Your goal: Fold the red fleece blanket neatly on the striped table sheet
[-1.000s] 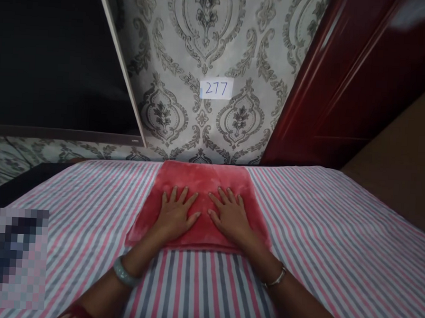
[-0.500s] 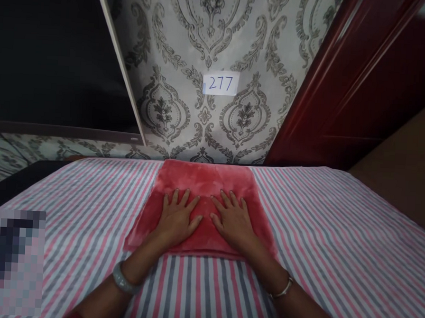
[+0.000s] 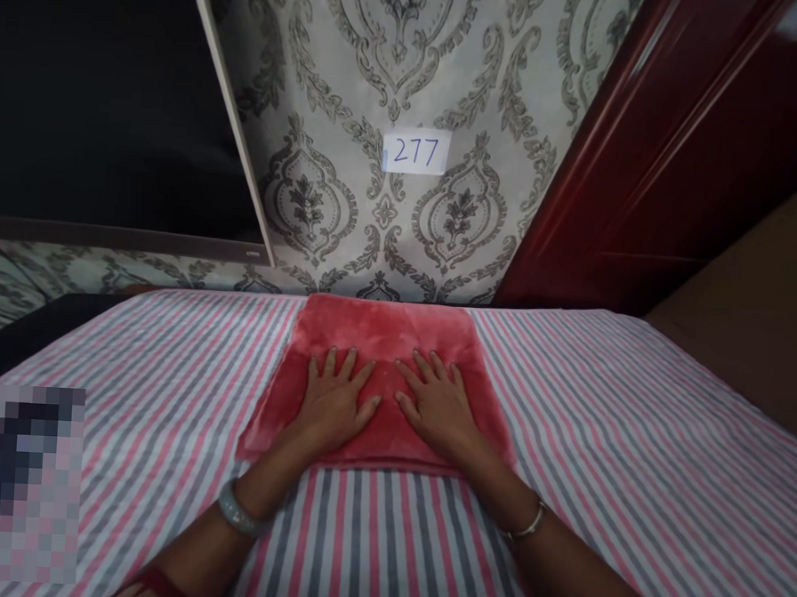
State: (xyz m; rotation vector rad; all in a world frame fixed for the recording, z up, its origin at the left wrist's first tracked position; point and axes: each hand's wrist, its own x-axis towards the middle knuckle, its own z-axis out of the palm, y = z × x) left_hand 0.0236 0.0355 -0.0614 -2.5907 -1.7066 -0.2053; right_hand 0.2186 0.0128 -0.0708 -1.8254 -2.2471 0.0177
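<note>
Palms flat, both of them, on the folded red towel. It lies on the striped sheet of the bed, its far edge close to the wall w/ the patterned wallpaper. My left hand covers the left half, my right hand the right half, thumbs pointing in toward each other, a narrow gap of red cloth btw them. Neither grip is closed on anything: fingers spread and straight, resting on top of the pile, no pinch, no edge lifted.

Step in hand, as I judge it, is pressing and smoothing the fold. To do it well I'd keep the pressure even across the heel of each palm and the fingertips, not just the tips, so the plush doesn't ridge up. Any stroke should run from the middle out to the sides and toward the near edge, where the lower layer shows as a thin lip under the top one; that lip wants squaring up w/ the layer above. The left near corner flares out a bit wider than the rest, so the left hand has more to tidy. The sheet underneath is loose fabric, so pushing hard sideways could drag it into wrinkles; press down more than across.

Elsewhere: a paper label reading 277 on the wall, a dark screen to the left, a dark red door to the right, bracelets on both wrists.
</note>
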